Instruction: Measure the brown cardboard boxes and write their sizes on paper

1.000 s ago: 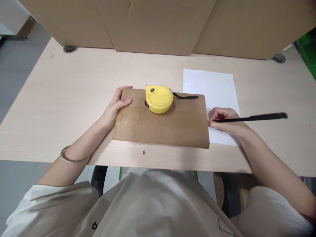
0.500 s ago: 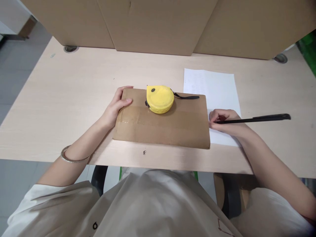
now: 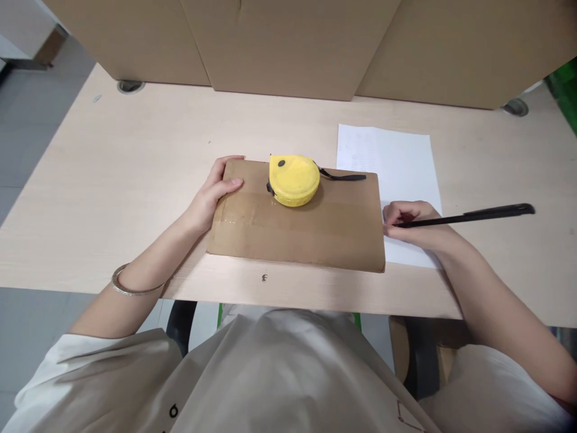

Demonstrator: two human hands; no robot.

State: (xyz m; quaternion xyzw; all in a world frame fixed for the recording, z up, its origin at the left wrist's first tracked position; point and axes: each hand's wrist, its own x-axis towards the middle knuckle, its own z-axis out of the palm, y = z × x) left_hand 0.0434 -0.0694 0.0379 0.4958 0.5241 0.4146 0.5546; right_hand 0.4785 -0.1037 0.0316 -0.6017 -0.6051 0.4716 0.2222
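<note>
A flat brown cardboard box point(image 3: 288, 237) lies on the table in front of me. My left hand point(image 3: 216, 191) grips its left end, thumb on top and fingers along the far edge. On the box rests a yellow tape measure point(image 3: 294, 181) with a black wrist strap point(image 3: 342, 176) trailing to the right. My right hand point(image 3: 410, 224) is closed around a black pen point(image 3: 487, 215) beside the box's right edge. The pen's back end points right; its tip is hidden at my fingers. Under my right hand, a white sheet of paper point(image 3: 403, 159) reaches partly beneath the box.
Tall cardboard panels point(image 3: 288, 48) stand along the back of the light wooden table point(image 3: 157, 132). Round cable holes sit at the back left point(image 3: 130, 86) and back right point(image 3: 515, 107). The table's front edge runs close to my body.
The pen's back end has tipped very slightly upward in the view. Both hands, the box and the tape measure hold nearly the same places; the whole view has shifted a little.
</note>
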